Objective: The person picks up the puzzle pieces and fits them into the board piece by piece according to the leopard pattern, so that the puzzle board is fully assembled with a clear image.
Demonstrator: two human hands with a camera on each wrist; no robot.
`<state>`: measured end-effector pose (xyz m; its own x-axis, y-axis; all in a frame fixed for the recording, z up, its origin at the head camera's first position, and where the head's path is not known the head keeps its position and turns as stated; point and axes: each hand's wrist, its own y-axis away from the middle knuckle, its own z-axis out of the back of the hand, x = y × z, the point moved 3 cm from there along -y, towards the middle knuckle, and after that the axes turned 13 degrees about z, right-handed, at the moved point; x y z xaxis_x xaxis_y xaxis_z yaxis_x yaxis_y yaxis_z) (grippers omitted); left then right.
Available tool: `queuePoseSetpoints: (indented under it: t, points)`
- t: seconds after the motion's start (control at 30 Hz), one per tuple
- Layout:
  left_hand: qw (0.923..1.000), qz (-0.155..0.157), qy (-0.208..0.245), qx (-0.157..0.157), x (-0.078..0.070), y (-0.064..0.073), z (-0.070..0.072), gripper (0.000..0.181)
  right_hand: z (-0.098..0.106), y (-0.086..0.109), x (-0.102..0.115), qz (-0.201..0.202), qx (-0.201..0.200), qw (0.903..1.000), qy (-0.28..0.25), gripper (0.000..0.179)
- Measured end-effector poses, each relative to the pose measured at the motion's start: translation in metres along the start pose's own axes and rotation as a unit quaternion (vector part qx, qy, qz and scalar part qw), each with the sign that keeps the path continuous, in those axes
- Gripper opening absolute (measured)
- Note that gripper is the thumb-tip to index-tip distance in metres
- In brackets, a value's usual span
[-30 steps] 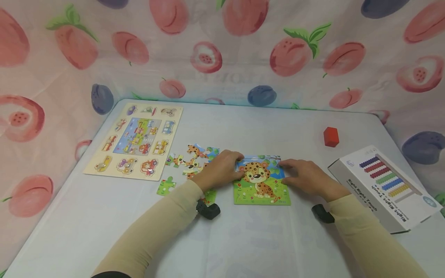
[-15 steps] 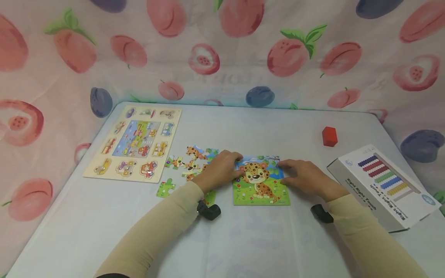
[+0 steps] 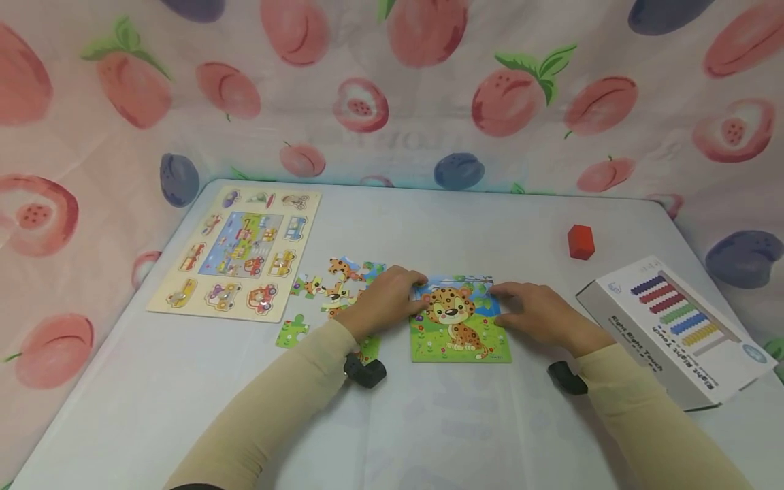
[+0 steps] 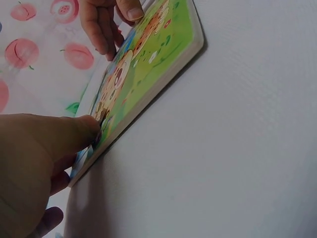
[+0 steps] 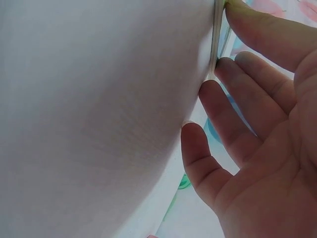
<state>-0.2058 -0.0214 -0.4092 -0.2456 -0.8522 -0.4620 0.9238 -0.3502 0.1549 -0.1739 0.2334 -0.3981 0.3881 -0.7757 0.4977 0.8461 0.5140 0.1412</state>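
Observation:
A square leopard jigsaw puzzle (image 3: 461, 330) lies flat on the white table in the head view. My left hand (image 3: 386, 299) holds its left side near the far corner, with the thumb on the picture face in the left wrist view. At the opposite side, my right hand (image 3: 539, 313) holds the right edge between thumb and fingertips. In the right wrist view, the outer fingers of that hand rest near the table, beyond the puzzle's thin edge (image 5: 215, 39). Loose jigsaw pieces (image 3: 333, 292) lie to the left, partly hidden by my left hand and forearm.
At the far left lies a wooden vehicle puzzle board (image 3: 235, 252). A red block (image 3: 580, 241) sits at the back right. On the right, a white box (image 3: 676, 333) lies beside my right forearm. A fruit-patterned cloth (image 3: 404, 129) stands behind the table.
A dark gap along the puzzle's far edge has closed, and its top strip now lines up with the picture. Both hands have stayed almost in place.

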Motion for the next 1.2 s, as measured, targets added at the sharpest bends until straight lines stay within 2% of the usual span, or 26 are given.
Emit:
queuePoseSetpoints:
  t: [0.27,0.73,0.93,1.2]
  points:
    - [1.0,0.001,0.005,0.001,-0.0001,-0.0015,0.002,0.039,0.0016,-0.0004,-0.0003,-0.002,0.002,1.0,0.005,0.056]
    - [0.9992,0.023,0.029,-0.013,0.0013,-0.0046,0.0049,0.036,0.0058,-0.0002,0.0007,0.0,0.002,1.0,0.007,0.057]
    - [0.9994,0.023,0.022,-0.016,0.0029,-0.0066,0.0054,0.036,0.0063,-0.0004,0.0041,-0.006,0.001,1.0,0.004,0.057]
    - [0.9996,0.021,0.017,-0.012,0.0063,-0.0029,0.0036,0.035,-0.0001,0.0003,0.0054,-0.007,0.004,1.0,-0.003,0.057]
